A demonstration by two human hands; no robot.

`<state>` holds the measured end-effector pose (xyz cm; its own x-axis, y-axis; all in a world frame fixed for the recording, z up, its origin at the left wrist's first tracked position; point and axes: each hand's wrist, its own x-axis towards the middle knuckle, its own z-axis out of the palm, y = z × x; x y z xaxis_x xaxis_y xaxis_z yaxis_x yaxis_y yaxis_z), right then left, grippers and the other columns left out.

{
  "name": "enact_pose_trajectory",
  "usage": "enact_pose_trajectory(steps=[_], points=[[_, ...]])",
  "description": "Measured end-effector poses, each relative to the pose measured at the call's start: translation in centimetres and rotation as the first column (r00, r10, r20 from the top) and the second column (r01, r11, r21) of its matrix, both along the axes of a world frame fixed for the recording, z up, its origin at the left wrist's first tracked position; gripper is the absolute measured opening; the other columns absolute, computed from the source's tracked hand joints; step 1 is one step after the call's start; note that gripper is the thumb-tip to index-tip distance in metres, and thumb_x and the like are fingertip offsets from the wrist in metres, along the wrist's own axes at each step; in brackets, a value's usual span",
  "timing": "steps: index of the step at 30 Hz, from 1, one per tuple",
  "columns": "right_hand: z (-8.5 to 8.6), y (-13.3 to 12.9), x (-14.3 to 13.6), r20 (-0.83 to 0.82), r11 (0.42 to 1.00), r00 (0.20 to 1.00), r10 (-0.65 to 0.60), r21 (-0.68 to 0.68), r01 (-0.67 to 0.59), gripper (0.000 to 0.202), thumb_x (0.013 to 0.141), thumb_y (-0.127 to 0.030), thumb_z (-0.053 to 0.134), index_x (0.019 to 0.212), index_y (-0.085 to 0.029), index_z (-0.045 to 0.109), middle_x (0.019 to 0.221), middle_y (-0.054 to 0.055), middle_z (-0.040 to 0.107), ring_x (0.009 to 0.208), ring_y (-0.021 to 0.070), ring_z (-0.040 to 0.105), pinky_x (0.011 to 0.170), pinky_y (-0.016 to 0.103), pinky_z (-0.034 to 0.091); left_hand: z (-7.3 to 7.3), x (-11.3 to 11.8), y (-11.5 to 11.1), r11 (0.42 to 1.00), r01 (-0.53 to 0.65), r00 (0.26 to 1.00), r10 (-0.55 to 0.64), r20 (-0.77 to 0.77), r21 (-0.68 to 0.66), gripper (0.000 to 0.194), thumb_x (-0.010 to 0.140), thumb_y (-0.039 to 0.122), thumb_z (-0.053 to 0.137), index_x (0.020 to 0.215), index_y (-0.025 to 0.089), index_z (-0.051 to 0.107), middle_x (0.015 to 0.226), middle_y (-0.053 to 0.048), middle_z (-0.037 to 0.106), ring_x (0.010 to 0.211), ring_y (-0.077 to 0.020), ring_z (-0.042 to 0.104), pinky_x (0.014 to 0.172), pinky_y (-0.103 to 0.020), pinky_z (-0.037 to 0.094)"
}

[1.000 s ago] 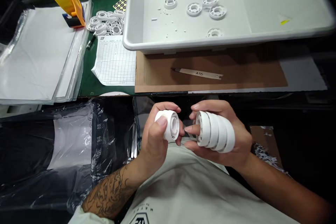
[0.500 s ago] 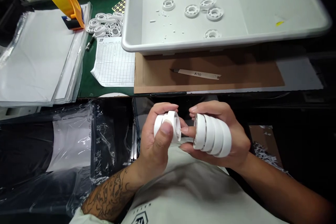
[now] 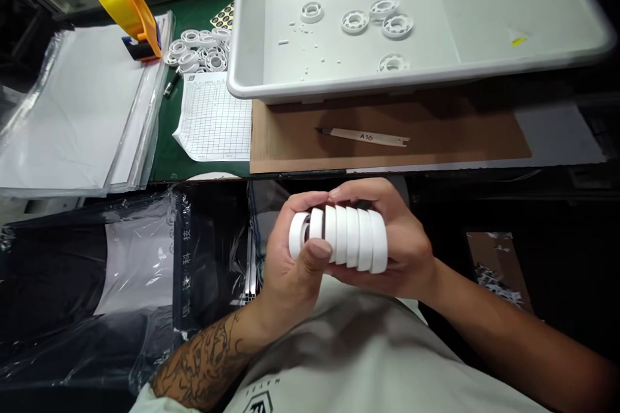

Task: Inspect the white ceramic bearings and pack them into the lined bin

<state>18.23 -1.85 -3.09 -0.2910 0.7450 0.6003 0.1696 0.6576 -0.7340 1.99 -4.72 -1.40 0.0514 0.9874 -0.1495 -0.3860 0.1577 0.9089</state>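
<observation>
A row of several white plastic rings [image 3: 356, 239], like bearings, lies on its side between my two hands, in front of my shirt. My left hand [image 3: 295, 264] is closed round the two rings at the left end, its thumb pressed on the near side; the outermost white ring [image 3: 298, 237] sits slightly apart from the others. From the right, my right hand [image 3: 402, 245] wraps the rest of the row, with its palm behind the right end. Both hands' fingertips meet above the rings. Some fingers are hidden behind the row.
A white plastic tub [image 3: 310, 87] holds several rings and small scraps. A cutter [image 3: 365, 136] marked A16 lies on cardboard [image 3: 285, 142]. Leftward are a printed form [image 3: 216, 116], a ring pile [image 3: 203, 51], a tape dispenser [image 3: 138, 13] and plastic-sleeved sheets [image 3: 72, 103].
My hands have come together. The rings in my left hand now line up against the stack in my right hand, making one longer row.
</observation>
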Motion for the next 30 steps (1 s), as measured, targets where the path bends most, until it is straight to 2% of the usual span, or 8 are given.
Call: enact_pose_trajectory(steps=[3,6,10,13,17,21,25,30], points=[[0.1,0.3,0.4,-0.119,0.988,0.992,0.038,-0.146,-0.056,0.022,0.093,-0.032,0.091,0.106,-0.022,0.076,0.133,0.011,0.058,0.113,0.0287,0.067,0.096,0.040,0.064,0.5,0.3,0.6,0.994,-0.072,0.991,0.080,0.105,-0.078,0.055,0.087,0.074,0.072,0.109,0.024,0.075,0.110,-0.004,0.074,0.101,-0.0208,0.075,0.093,-0.034,0.062],[0.1,0.5,0.7,-0.346,0.953,0.938,-0.017,-0.290,-0.089,0.025,0.097,-0.045,0.087,0.097,-0.022,0.078,0.135,0.010,0.059,0.114,0.0273,0.067,0.100,0.036,0.062,1.0,0.4,1.3,0.978,-0.082,0.971,0.122,0.203,-0.192,0.054,0.087,0.075,0.070,0.100,0.022,0.075,0.097,-0.002,0.074,0.100,-0.0233,0.078,0.094,-0.038,0.064],[-0.1,0.4,0.7,-0.417,0.920,0.908,-0.043,-0.372,-0.127,0.026,0.093,-0.046,0.091,0.092,-0.022,0.080,0.130,0.009,0.062,0.102,0.0251,0.069,0.086,0.034,0.064,1.1,0.4,1.6,0.969,-0.090,0.978,0.129,0.162,-0.232,0.056,0.088,0.077,0.067,0.097,0.022,0.075,0.087,-0.001,0.076,0.092,-0.0173,0.074,0.085,-0.025,0.059],[-0.1,0.0,0.6,-0.327,0.947,0.944,-0.049,-0.316,-0.060,0.020,0.089,-0.037,0.095,0.094,-0.023,0.082,0.126,0.009,0.063,0.099,0.0266,0.069,0.079,0.036,0.065,0.8,0.3,1.6,0.976,-0.098,0.985,0.124,0.123,-0.195,0.056,0.089,0.077,0.067,0.097,0.022,0.075,0.090,-0.001,0.076,0.090,-0.0145,0.068,0.083,-0.022,0.055],[-0.1,-0.4,0.6,-0.165,0.989,0.986,-0.018,-0.147,-0.006,0.024,0.088,-0.024,0.093,0.109,-0.025,0.081,0.127,0.009,0.059,0.103,0.0287,0.068,0.084,0.040,0.065,0.4,0.1,1.3,0.993,-0.089,0.993,0.095,0.075,-0.082,0.057,0.087,0.079,0.067,0.102,0.024,0.073,0.097,-0.001,0.073,0.090,-0.0147,0.065,0.082,-0.023,0.054],[0.2,-0.6,0.5,-0.084,0.996,0.995,-0.055,-0.072,0.049,0.027,0.090,-0.027,0.092,0.111,-0.022,0.076,0.125,0.011,0.057,0.101,0.0304,0.067,0.080,0.041,0.066,0.1,-0.1,0.8,0.998,-0.066,0.998,0.066,0.016,-0.020,0.057,0.088,0.079,0.065,0.108,0.026,0.071,0.105,-0.001,0.068,0.090,-0.0145,0.063,0.079,-0.024,0.054],[0.3,-0.7,0.5,-0.030,0.997,0.997,-0.073,-0.019,0.072,0.028,0.095,-0.031,0.089,0.115,-0.022,0.072,0.125,0.012,0.056,0.101,0.0292,0.067,0.078,0.041,0.066,0.1,-0.3,0.7,0.999,-0.047,0.999,0.047,-0.004,0.018,0.057,0.087,0.079,0.065,0.110,0.027,0.070,0.105,-0.001,0.064,0.093,-0.0150,0.062,0.084,-0.024,0.054],[0.1,-0.8,0.5,-0.009,0.995,0.995,-0.099,0.004,0.099,0.031,0.088,-0.028,0.094,0.111,-0.023,0.073,0.126,0.011,0.056,0.100,0.0299,0.067,0.075,0.042,0.067,0.1,-0.2,0.7,0.997,-0.060,0.998,0.060,0.002,0.052,0.056,0.086,0.079,0.066,0.107,0.027,0.070,0.111,-0.001,0.060,0.093,-0.0151,0.061,0.086,-0.025,0.054]])
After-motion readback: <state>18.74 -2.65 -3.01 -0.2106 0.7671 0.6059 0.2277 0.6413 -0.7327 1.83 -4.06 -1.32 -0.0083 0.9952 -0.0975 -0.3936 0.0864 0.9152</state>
